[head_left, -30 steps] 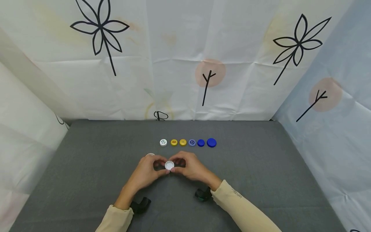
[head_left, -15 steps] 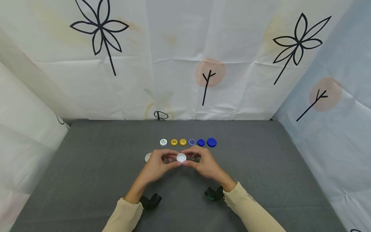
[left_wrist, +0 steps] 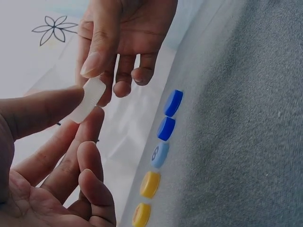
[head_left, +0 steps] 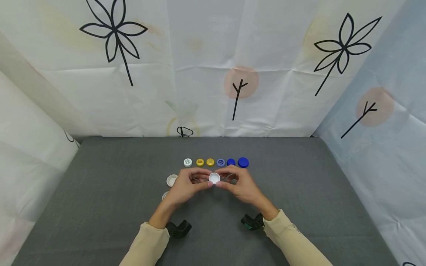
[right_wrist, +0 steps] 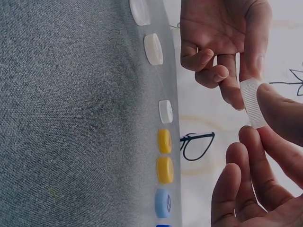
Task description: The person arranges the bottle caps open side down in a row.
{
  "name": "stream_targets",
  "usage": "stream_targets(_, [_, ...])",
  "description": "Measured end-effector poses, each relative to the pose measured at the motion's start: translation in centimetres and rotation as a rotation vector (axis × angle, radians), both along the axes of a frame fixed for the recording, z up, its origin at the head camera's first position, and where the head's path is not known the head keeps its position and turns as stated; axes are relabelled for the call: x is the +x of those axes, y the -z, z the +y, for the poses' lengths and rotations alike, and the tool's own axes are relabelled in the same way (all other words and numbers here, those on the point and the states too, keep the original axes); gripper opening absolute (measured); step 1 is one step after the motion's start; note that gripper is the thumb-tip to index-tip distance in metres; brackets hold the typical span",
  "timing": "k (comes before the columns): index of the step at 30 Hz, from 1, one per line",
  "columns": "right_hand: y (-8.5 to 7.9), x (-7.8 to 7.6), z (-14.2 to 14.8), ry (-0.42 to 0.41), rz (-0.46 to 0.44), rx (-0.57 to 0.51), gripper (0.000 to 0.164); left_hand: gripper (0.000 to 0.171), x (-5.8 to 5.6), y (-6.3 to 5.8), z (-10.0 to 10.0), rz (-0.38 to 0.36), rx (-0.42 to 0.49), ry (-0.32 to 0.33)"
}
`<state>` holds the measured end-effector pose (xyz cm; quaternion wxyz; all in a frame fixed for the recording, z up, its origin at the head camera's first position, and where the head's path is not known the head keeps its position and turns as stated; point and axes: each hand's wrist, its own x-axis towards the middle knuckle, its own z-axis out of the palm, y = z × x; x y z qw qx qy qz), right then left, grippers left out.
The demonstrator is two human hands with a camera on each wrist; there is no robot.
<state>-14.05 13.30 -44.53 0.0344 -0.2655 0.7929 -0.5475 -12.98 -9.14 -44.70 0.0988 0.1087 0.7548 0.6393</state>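
A white bottle cap (head_left: 214,178) with a ridged side is raised between both hands, its hollow inside facing the head camera. The left hand (head_left: 185,186) pinches its left edge between thumb and fingers. On the opposite edge, the thumb and fingers of the right hand (head_left: 244,186) pinch it too. In the right wrist view the cap's ribbed wall (right_wrist: 253,103) shows between the fingertips. Two more white caps lie left of the left hand: one (head_left: 171,180) shows its inside, and the other (head_left: 164,195) is partly covered by that hand.
Beyond the hands runs a row of caps on the grey table (head_left: 100,207): white (head_left: 188,162), yellow (head_left: 200,162), another yellow (head_left: 210,162), light blue (head_left: 220,163), blue (head_left: 231,162) and a larger blue (head_left: 243,162). Printed white cloth (head_left: 206,44) hangs behind and at both sides.
Both hands have moved right, and slightly away from the body, carrying the white cap. The white caps at the left have come out from behind the left hand.
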Motion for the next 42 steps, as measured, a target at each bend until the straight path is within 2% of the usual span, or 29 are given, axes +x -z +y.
stream_targets(6, [-0.06, -0.02, 0.32, 0.020, -0.068, -0.030, 0.022, 0.023, 0.08, 0.13, 0.51, 0.028, 0.018, -0.022])
stream_targets(10, [0.05, -0.12, 0.30, 0.034, -0.075, -0.043, 0.019, 0.019, 0.14, 0.09, 0.74, 0.042, 0.027, -0.029])
stream_targets(15, [0.17, -0.13, 0.23, 0.040, -0.020, -0.076, 0.017, 0.019, 0.16, 0.12, 0.81, 0.019, 0.029, -0.032])
stream_targets(22, [0.19, -0.13, 0.23, 0.000, 0.087, -0.126, 0.018, 0.028, 0.15, 0.28, 0.59, -0.067, 0.069, 0.015])
stream_targets(27, [0.20, -0.12, 0.27, -0.009, 0.092, -0.123, 0.020, 0.029, 0.11, 0.19, 0.55, -0.073, 0.062, 0.019])
stream_targets(32, [0.09, -0.08, 0.35, -0.014, 0.016, -0.095, 0.024, 0.029, 0.19, 0.07, 0.40, -0.011, 0.041, 0.002])
stream_targets(37, [-0.11, -0.13, 0.51, -0.024, -0.084, -0.061, 0.026, 0.028, 0.21, 0.03, 0.42, 0.112, -0.029, -0.015])
stream_targets(42, [0.03, -0.31, 0.58, -0.044, -0.096, -0.070, 0.026, 0.029, 0.31, -0.05, 0.42, 0.232, -0.120, -0.003])
